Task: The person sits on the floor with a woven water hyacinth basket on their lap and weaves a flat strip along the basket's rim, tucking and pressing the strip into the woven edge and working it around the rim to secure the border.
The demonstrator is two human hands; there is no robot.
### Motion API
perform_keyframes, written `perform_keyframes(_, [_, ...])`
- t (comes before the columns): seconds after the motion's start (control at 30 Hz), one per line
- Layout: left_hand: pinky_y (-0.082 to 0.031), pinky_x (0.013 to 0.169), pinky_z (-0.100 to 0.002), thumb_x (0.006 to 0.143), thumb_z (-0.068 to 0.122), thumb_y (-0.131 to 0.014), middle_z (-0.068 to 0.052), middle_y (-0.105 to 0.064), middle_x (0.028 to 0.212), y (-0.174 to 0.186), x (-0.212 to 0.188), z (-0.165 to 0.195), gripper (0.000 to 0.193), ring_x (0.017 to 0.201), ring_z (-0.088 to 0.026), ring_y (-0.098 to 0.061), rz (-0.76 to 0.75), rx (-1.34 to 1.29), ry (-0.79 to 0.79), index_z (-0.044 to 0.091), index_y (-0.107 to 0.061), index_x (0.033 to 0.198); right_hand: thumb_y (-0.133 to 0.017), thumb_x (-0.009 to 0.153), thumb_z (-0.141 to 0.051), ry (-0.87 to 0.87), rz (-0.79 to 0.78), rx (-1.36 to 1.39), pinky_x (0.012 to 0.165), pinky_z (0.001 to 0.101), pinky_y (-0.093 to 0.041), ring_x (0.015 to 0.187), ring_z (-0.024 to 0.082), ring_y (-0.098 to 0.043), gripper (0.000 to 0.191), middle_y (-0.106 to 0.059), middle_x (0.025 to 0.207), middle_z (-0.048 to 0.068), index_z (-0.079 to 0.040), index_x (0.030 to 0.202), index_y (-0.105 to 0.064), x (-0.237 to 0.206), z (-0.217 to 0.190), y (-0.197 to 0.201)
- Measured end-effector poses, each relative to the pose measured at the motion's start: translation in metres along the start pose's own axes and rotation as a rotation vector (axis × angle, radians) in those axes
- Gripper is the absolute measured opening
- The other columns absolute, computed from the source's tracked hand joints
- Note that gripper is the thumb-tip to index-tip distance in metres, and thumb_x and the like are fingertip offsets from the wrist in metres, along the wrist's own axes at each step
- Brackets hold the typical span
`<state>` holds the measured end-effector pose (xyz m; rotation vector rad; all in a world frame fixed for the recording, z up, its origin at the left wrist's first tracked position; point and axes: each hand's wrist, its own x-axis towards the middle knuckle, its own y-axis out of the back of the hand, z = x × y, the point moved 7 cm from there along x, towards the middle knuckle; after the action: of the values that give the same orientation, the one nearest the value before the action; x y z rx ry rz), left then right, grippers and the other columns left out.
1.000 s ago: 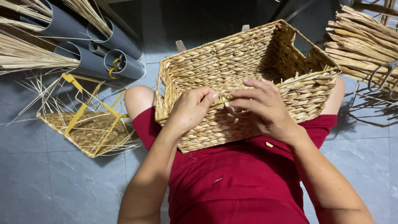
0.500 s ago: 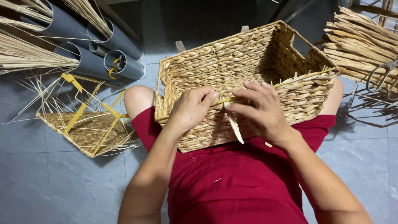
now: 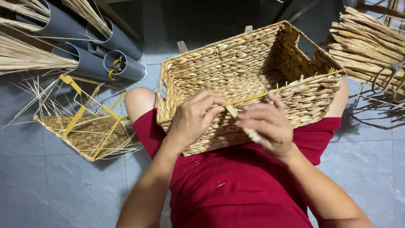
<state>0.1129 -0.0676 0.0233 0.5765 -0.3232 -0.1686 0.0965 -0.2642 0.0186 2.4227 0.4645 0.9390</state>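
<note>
1. Straw-coloured and flat, the strand (image 3: 232,112) runs between the two hands, from the near rim of the basket (image 3: 253,76) down toward the lap.
2. Left hand (image 3: 196,118): thumb and fingertips are closed in a pinch on the strand's upper end, pressed against the basket's near wall just under the rim.
3. Right hand (image 3: 265,124): the fingers are curled about the strand's lower end, which pokes out below them, while the index finger lies out along the rim.
4. Step in hand, as I judge it: the strand is being worked into the weave of the near wall, beside the yellow wire (image 3: 287,88) that runs along the rim from between the hands to the far-right corner.
5. What a next move calls for (a judgement only): the left pinch must hold its place so the weave stays tight, and the right hand needs a clear gap by the wire to lead the free end through.
6. Under both hands, the basket rests tilted on the red lap (image 3: 240,185), its open side facing away from the person.
7. Left of the left hand, a half-made base (image 3: 84,135) with yellow wires lies on the floor (image 3: 50,185); beyond it are grey pipes (image 3: 84,63) holding fibre.
8. Beyond the right hand, a fibre bundle (image 3: 363,46) lies well apart.
</note>
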Motion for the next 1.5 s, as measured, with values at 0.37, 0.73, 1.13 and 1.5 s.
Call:
perform_keyframes(0.37, [-0.053, 0.078, -0.045, 0.091, 0.021, -0.072, -0.015, -0.066, 0.102, -0.009, 0.000, -0.007, 0.021, 0.091, -0.035, -0.067, -0.053, 0.137, 0.117, 0.003, -0.065, 0.101, -0.076, 0.096, -0.005, -0.197, 0.020, 0.119, 0.081, 0.0277, -0.059, 0.092, 0.016, -0.072, 0.030, -0.073, 0.103, 0.004, -0.010, 0.124, -0.066, 0.100, 0.032, -0.020])
perform_keyframes(0.73, [-0.050, 0.079, -0.047, 0.083, 0.035, -0.076, -0.009, -0.069, 0.092, -0.014, 0.012, -0.016, 0.027, 0.088, -0.033, -0.067, -0.087, 0.182, 0.369, 0.012, -0.066, 0.093, -0.079, 0.078, -0.013, 0.315, -0.088, -0.471, 0.068, 0.0359, -0.056, 0.082, 0.033, -0.068, 0.018, -0.071, 0.096, 0.014, -0.011, 0.095, -0.077, 0.122, 0.018, -0.002])
perform_keyframes(1.13, [-0.042, 0.109, -0.055, 0.084, 0.026, -0.079, -0.011, -0.066, 0.095, -0.017, 0.008, -0.006, 0.034, 0.095, -0.031, -0.066, 0.008, 0.267, 0.113, 0.006, -0.057, 0.101, -0.071, 0.092, -0.008, -0.548, -0.498, 0.177, 0.069, 0.0291, -0.058, 0.074, 0.012, -0.071, 0.015, -0.077, 0.081, 0.006, -0.003, 0.105, -0.077, 0.095, 0.087, -0.046])
perform_keyframes(1.5, [-0.051, 0.079, -0.042, 0.093, 0.023, -0.075, -0.012, -0.066, 0.094, -0.006, 0.007, -0.010, 0.021, 0.090, -0.032, -0.067, -0.018, -0.003, 0.181, 0.007, -0.064, 0.101, -0.075, 0.089, -0.012, -0.506, -0.705, 0.137, 0.069, 0.0343, -0.057, 0.069, 0.019, -0.070, 0.013, -0.077, 0.079, 0.008, -0.004, 0.100, -0.075, 0.088, 0.085, -0.055])
